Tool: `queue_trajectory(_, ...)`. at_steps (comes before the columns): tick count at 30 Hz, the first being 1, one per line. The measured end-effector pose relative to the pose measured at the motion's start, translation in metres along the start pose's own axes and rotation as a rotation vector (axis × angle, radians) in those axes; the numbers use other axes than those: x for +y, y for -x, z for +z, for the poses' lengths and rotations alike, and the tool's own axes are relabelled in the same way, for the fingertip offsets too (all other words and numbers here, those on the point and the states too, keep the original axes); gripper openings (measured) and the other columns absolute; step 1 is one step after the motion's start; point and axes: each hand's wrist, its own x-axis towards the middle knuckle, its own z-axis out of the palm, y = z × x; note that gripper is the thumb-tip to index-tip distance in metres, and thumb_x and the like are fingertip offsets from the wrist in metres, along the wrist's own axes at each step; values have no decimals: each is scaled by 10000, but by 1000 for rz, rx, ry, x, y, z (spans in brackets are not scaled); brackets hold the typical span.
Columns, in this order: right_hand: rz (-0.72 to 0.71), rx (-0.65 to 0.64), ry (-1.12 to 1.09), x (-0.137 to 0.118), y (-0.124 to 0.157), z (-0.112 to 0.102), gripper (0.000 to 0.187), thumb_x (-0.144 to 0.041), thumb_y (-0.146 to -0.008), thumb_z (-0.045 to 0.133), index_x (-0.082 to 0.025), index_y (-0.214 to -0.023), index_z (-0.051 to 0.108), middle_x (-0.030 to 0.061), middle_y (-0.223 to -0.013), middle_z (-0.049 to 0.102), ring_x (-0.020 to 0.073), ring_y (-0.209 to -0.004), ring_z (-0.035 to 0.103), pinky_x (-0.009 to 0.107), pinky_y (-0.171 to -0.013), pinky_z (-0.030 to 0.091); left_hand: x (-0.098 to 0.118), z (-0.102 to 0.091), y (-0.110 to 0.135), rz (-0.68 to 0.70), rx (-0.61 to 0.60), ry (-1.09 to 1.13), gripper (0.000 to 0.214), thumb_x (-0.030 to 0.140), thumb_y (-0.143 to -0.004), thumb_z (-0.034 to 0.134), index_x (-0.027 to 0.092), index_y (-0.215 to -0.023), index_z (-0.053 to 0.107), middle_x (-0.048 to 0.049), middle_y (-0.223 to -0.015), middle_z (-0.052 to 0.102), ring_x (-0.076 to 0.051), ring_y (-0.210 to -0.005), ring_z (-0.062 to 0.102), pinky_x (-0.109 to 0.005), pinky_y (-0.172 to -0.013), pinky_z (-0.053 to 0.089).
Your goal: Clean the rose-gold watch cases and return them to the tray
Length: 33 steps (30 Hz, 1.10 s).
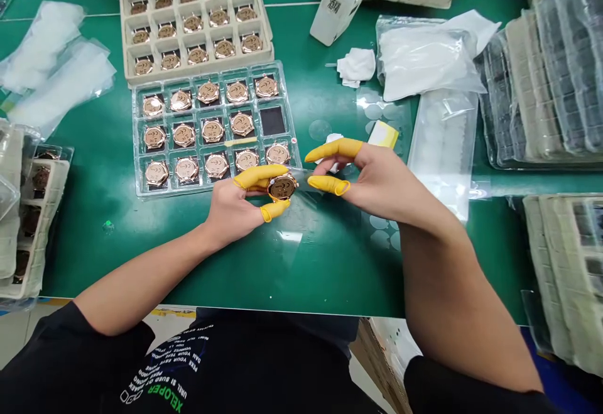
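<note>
My left hand (235,203), in yellow finger cots, grips a rose-gold watch case (281,186) by its edge between thumb and fingers. The round back with its printed markings faces up. To its right, my right hand (365,172) also wears yellow cots; its index finger is raised off the thumb. A thin clear film (302,171) reaches from the watch case to the right thumb and a bent finger behind it, seemingly pinched there. Behind the hands lies a clear plastic tray (136,150) of similar watch cases; one compartment shows only a black pad (272,121).
A beige tray (196,75) of watch cases stands behind the clear one. A white bottle (336,9), crumpled tissue (357,66) and bagged white sheets (419,62) lie at the back right. Clear round stickers (379,224) lie near my right wrist. Stacked trays (541,93) flank the right side.
</note>
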Motion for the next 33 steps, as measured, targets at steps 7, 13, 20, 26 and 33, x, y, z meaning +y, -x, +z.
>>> queue_trajectory(7,29,31,-6,5,-1,6,214,-409,-817,821,-226,-916,770,32,-839,786,210,-774,734,357,-701,557,0,-2,-7,-7,-20,42,515,236,-657,919,186,-1151,786,-43,-1000,826,-171,-895,794,-294,-918,680)
queue_trajectory(13,-245,141,193,-4,3,1,27,-312,-874,767,-290,-860,761,48,-1074,808,281,-972,720,506,-876,566,4,-2,-12,-271,-25,207,601,193,-617,925,165,-1190,745,-39,-952,817,-179,-884,808,-303,-870,696)
queue_trajectory(20,-127,328,-469,-24,7,25,239,-507,-807,864,-292,-827,761,52,-1146,759,263,-1018,718,488,-879,600,8,-1,-13,-349,-31,278,635,163,-587,934,166,-1193,745,-41,-962,822,-191,-899,816,-300,-868,693)
queue_trajectory(26,188,266,-492,-18,6,62,247,-452,-789,866,-242,-899,797,63,-1167,800,241,-1016,757,406,-855,634,6,0,-12,-296,-69,260,585,155,-630,890,171,-1195,742,-22,-935,817,-172,-847,806,-286,-839,690)
queue_trajectory(33,209,254,-514,-22,8,64,223,-420,-797,860,-242,-912,794,47,-1047,821,229,-977,771,408,-908,643,7,0,-11,-274,-71,264,573,145,-640,878,166,-1195,738,-24,-953,817,-191,-907,815,-284,-860,689)
